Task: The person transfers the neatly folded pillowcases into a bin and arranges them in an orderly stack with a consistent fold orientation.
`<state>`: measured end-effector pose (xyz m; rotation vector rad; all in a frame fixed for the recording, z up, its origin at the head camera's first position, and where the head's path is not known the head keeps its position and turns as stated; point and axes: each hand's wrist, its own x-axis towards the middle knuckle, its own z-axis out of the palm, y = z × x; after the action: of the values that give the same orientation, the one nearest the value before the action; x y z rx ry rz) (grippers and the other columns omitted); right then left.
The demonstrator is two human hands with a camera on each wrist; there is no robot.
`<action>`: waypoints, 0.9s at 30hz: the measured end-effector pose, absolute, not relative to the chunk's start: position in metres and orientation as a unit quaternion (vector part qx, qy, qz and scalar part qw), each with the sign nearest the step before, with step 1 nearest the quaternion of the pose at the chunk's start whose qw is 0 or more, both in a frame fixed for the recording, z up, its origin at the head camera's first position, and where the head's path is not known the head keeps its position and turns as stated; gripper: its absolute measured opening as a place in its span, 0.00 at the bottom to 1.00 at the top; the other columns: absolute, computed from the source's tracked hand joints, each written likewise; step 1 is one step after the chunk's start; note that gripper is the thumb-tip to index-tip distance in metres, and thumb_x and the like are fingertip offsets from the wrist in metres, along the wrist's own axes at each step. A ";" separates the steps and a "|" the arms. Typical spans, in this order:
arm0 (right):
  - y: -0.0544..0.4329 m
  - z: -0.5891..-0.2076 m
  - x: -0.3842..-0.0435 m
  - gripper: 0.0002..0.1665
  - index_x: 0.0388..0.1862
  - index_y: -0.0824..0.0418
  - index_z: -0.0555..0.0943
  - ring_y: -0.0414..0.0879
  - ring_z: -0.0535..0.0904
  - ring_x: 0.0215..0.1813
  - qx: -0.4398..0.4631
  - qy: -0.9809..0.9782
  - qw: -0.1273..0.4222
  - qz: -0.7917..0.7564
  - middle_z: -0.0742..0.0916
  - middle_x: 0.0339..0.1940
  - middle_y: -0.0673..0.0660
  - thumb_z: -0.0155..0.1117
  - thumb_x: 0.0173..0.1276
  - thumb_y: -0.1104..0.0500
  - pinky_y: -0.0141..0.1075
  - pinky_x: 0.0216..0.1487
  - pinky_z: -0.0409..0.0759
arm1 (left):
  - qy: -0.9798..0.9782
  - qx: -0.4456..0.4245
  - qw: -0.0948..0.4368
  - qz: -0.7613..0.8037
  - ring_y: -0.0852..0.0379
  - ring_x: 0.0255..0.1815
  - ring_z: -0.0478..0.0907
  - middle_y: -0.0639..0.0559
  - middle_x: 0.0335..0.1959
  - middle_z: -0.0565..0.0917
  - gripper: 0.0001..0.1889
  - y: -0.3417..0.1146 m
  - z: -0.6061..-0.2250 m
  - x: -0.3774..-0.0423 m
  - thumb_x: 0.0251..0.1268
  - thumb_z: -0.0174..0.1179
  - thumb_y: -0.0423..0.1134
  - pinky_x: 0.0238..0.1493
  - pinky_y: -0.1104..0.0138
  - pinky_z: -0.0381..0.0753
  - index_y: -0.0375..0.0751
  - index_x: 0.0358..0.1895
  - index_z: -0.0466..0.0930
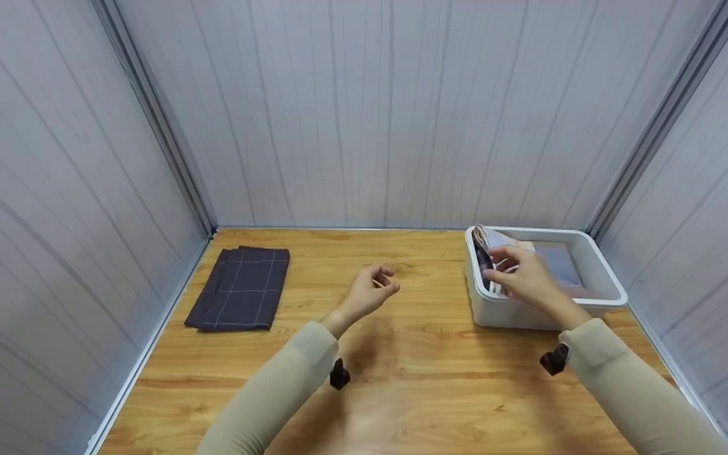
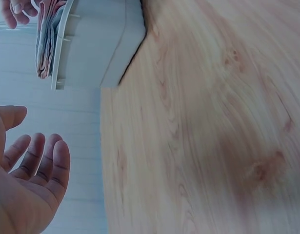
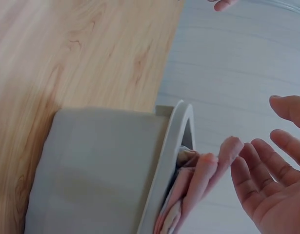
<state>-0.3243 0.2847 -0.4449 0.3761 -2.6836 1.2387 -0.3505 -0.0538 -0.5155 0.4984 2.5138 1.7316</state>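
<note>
My right hand point(image 1: 525, 275) hovers above the left side of a white plastic bin point(image 1: 610, 278), its fingers loosely bent. Between thumb and fingertips there is a gap in the right wrist view, where the fingertips come right up to a pink fold of cloth point(image 3: 203, 178) sticking up past the rim. Folded cloths fill part of the bin: a dark one point(image 1: 483, 260) stands along the left wall, and a grey-blue one point(image 1: 557, 262) lies farther right. Over the middle of the table my left hand point(image 1: 367, 294) is held in the air, holding nothing, its fingers relaxed and apart.
A dark grey cloth point(image 1: 237, 291) with thin white lines lies folded at the table's left. The wooden table point(image 1: 427, 379) is bounded by panelled walls point(image 1: 364, 114) at the back and both sides. The bin stands in the back right corner.
</note>
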 end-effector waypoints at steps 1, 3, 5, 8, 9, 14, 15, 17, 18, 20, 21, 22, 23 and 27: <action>0.284 -0.446 -0.324 0.25 0.63 0.74 0.83 0.51 0.85 0.46 0.124 -0.899 0.078 0.414 0.88 0.52 0.74 0.77 0.70 0.65 0.25 0.37 0.81 | 0.814 0.161 0.022 0.558 0.57 0.38 0.78 0.46 0.40 0.84 0.15 -0.056 -0.516 -0.349 0.76 0.68 0.36 0.40 0.69 0.79 0.31 0.58 0.84; 0.283 -0.450 -0.325 0.25 0.63 0.75 0.82 0.50 0.85 0.45 0.124 -0.899 0.073 0.414 0.88 0.51 0.74 0.76 0.70 0.66 0.26 0.34 0.82 | 0.816 0.163 0.020 0.554 0.56 0.39 0.78 0.46 0.40 0.84 0.15 -0.061 -0.518 -0.347 0.76 0.68 0.35 0.42 0.68 0.80 0.31 0.58 0.84; 0.283 -0.454 -0.326 0.25 0.62 0.76 0.83 0.49 0.84 0.43 0.125 -0.900 0.073 0.412 0.88 0.49 0.73 0.76 0.69 0.66 0.26 0.34 0.82 | 0.817 0.165 0.022 0.553 0.55 0.40 0.79 0.45 0.41 0.84 0.14 -0.066 -0.520 -0.345 0.76 0.68 0.36 0.43 0.66 0.80 0.32 0.58 0.83; 0.282 -0.460 -0.327 0.24 0.60 0.76 0.83 0.48 0.84 0.42 0.133 -0.901 0.075 0.406 0.88 0.47 0.71 0.77 0.68 0.66 0.25 0.38 0.81 | 0.817 0.164 0.028 0.552 0.53 0.42 0.79 0.44 0.43 0.84 0.14 -0.075 -0.522 -0.342 0.77 0.67 0.37 0.45 0.64 0.81 0.33 0.58 0.83; 0.282 -0.462 -0.327 0.23 0.59 0.75 0.83 0.48 0.83 0.42 0.135 -0.902 0.077 0.402 0.89 0.46 0.70 0.77 0.68 0.67 0.25 0.39 0.80 | 0.818 0.164 0.029 0.550 0.52 0.43 0.79 0.43 0.43 0.84 0.15 -0.078 -0.523 -0.341 0.77 0.67 0.38 0.46 0.63 0.81 0.33 0.58 0.82; 0.280 -0.470 -0.327 0.23 0.56 0.74 0.84 0.48 0.83 0.41 0.150 -0.911 0.088 0.374 0.90 0.44 0.69 0.80 0.65 0.65 0.30 0.43 0.80 | 0.825 0.162 0.033 0.541 0.52 0.44 0.79 0.43 0.45 0.83 0.16 -0.094 -0.527 -0.337 0.79 0.66 0.41 0.47 0.61 0.81 0.34 0.60 0.82; 0.280 -0.472 -0.328 0.23 0.56 0.74 0.84 0.49 0.84 0.42 0.153 -0.913 0.090 0.367 0.90 0.44 0.69 0.80 0.65 0.65 0.31 0.44 0.80 | 0.826 0.161 0.034 0.539 0.52 0.44 0.79 0.44 0.45 0.83 0.17 -0.097 -0.528 -0.337 0.79 0.66 0.41 0.47 0.61 0.81 0.35 0.61 0.82; 0.280 -0.476 -0.329 0.24 0.55 0.75 0.85 0.53 0.85 0.43 0.157 -0.916 0.092 0.357 0.90 0.44 0.69 0.81 0.64 0.64 0.34 0.45 0.82 | 0.829 0.156 0.035 0.536 0.53 0.44 0.79 0.44 0.45 0.83 0.17 -0.103 -0.529 -0.336 0.79 0.66 0.42 0.47 0.61 0.81 0.35 0.61 0.82; 0.280 -0.477 -0.329 0.24 0.55 0.75 0.85 0.54 0.86 0.44 0.159 -0.917 0.091 0.353 0.90 0.44 0.69 0.81 0.64 0.64 0.36 0.46 0.82 | 0.830 0.151 0.035 0.535 0.53 0.44 0.79 0.44 0.45 0.83 0.17 -0.106 -0.530 -0.335 0.79 0.66 0.42 0.47 0.62 0.81 0.36 0.61 0.82; 0.280 -0.480 -0.331 0.25 0.55 0.75 0.85 0.57 0.87 0.45 0.159 -0.919 0.086 0.352 0.90 0.45 0.69 0.81 0.64 0.63 0.38 0.48 0.84 | 0.830 0.145 0.033 0.537 0.54 0.44 0.79 0.45 0.45 0.83 0.16 -0.112 -0.532 -0.335 0.79 0.67 0.40 0.46 0.62 0.81 0.35 0.60 0.82; 0.280 -0.482 -0.331 0.25 0.55 0.75 0.85 0.58 0.87 0.45 0.158 -0.919 0.083 0.351 0.90 0.45 0.69 0.82 0.64 0.63 0.39 0.49 0.84 | 0.831 0.142 0.031 0.538 0.54 0.43 0.79 0.45 0.44 0.83 0.15 -0.115 -0.533 -0.335 0.79 0.67 0.40 0.46 0.63 0.81 0.35 0.60 0.83; 0.279 -0.483 -0.331 0.25 0.56 0.75 0.85 0.58 0.87 0.46 0.156 -0.920 0.079 0.351 0.90 0.45 0.69 0.82 0.64 0.63 0.41 0.49 0.85 | 0.831 0.140 0.028 0.538 0.54 0.43 0.79 0.45 0.44 0.83 0.15 -0.119 -0.535 -0.335 0.78 0.67 0.39 0.46 0.63 0.81 0.34 0.59 0.83; 0.279 -0.485 -0.331 0.26 0.56 0.75 0.85 0.59 0.87 0.46 0.156 -0.920 0.075 0.351 0.90 0.45 0.69 0.82 0.64 0.62 0.42 0.50 0.85 | 0.831 0.137 0.027 0.538 0.54 0.43 0.79 0.45 0.43 0.83 0.15 -0.122 -0.536 -0.335 0.78 0.67 0.38 0.45 0.64 0.81 0.33 0.59 0.83; 0.278 -0.489 -0.332 0.26 0.57 0.75 0.85 0.58 0.87 0.46 0.153 -0.922 0.067 0.349 0.90 0.44 0.68 0.81 0.65 0.63 0.45 0.51 0.86 | 0.836 0.131 0.020 0.532 0.52 0.43 0.80 0.44 0.42 0.83 0.15 -0.139 -0.543 -0.334 0.78 0.67 0.37 0.45 0.64 0.81 0.32 0.58 0.83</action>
<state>-0.3317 0.2783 -0.4893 0.4605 -2.7801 1.0535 -0.3342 -0.1394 -0.5428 0.4067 2.5934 1.6511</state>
